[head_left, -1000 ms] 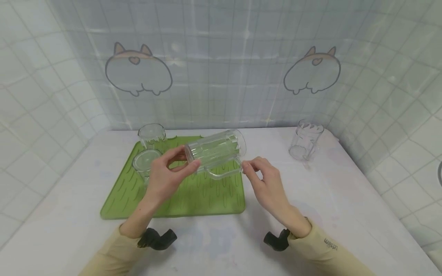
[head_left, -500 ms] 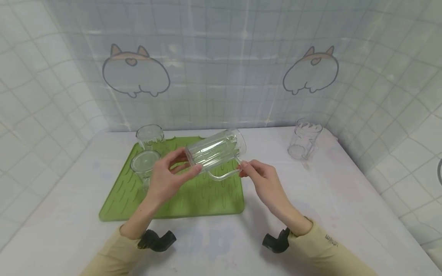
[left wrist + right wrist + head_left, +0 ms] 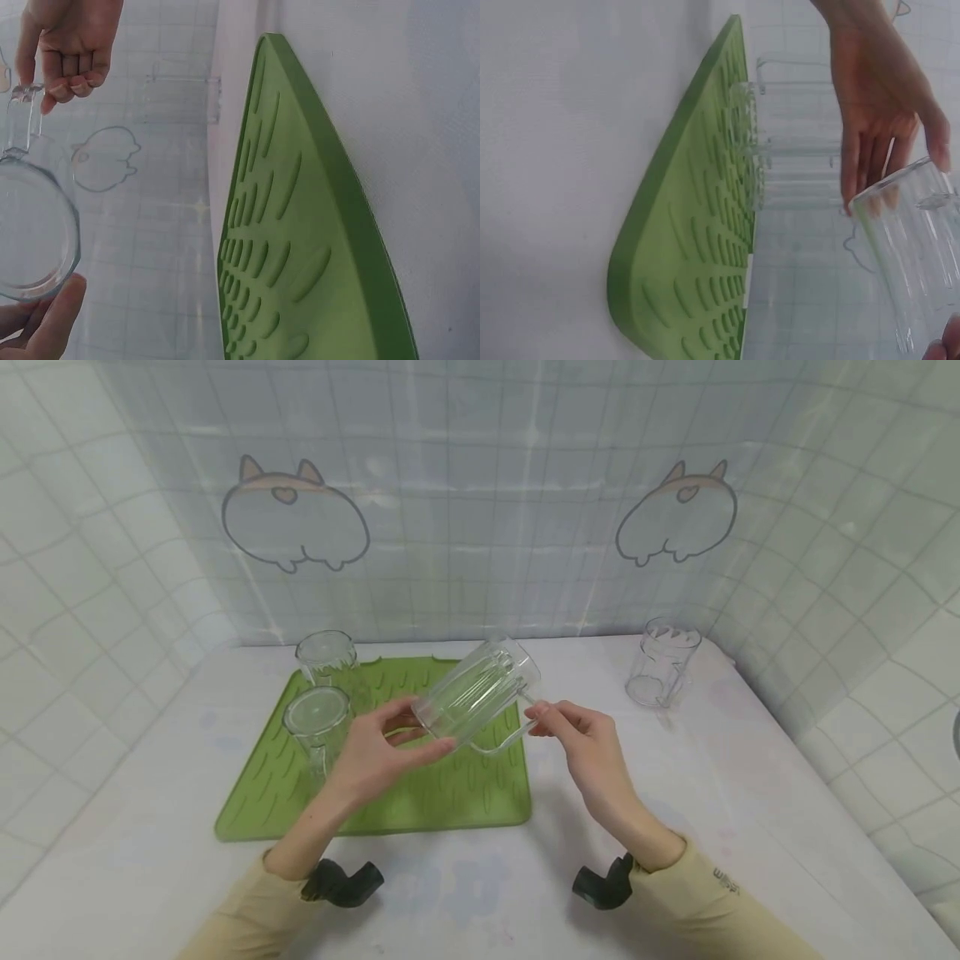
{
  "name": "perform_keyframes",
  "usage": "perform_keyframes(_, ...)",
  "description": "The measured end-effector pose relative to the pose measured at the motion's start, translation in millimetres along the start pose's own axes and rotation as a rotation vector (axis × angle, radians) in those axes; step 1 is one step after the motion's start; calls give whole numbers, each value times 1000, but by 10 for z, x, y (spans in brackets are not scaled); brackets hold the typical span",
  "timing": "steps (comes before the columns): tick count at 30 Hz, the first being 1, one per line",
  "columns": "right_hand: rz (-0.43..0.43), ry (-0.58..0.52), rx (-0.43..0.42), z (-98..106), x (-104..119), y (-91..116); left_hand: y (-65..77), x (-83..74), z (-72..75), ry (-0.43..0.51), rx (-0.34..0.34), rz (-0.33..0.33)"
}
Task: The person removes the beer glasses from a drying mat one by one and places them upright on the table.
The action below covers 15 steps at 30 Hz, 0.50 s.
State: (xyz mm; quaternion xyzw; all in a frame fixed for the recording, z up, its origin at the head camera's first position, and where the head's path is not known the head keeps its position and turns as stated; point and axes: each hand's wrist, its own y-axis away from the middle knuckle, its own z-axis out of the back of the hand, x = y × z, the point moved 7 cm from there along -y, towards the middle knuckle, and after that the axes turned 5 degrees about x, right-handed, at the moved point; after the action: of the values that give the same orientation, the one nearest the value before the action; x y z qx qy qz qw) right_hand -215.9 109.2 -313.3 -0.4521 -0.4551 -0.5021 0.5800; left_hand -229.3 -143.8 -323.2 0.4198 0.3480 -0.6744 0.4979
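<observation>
1. A clear glass mug [image 3: 480,693] is held in the air above the green mat [image 3: 450,802], tilted, its mouth end raised toward the right and its base lowered toward the left.
2. The base end is gripped by the left hand [image 3: 382,747], the thumb being set on the near side and the fingers on the far side.
3. The mug's handle is pinched near its mouth-end joint by the thumb and fingers of the right hand [image 3: 581,743]; in the left wrist view the remaining fingers are seen curled.
4. Two further glass mugs are stood on the left part of the mat: the near mug [image 3: 317,714], seen base up, and the far mug [image 3: 327,652], just behind it.
5. A fourth mug [image 3: 663,664] is stood upright on the white table [image 3: 720,777], well apart from the mat, at the back right.
6. Beige sleeves [image 3: 720,902] are worn on both arms; a black curved piece [image 3: 341,883] is seen at each cuff.
7. The table is backed by a tiled wall [image 3: 480,527], on which two animal drawings [image 3: 296,522] are printed.
</observation>
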Motion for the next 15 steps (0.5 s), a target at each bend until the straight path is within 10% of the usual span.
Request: perform_keyframes(15, 12, -238, 43, -23, 30, -3, 14, 91, -112, -80, 102, 69)
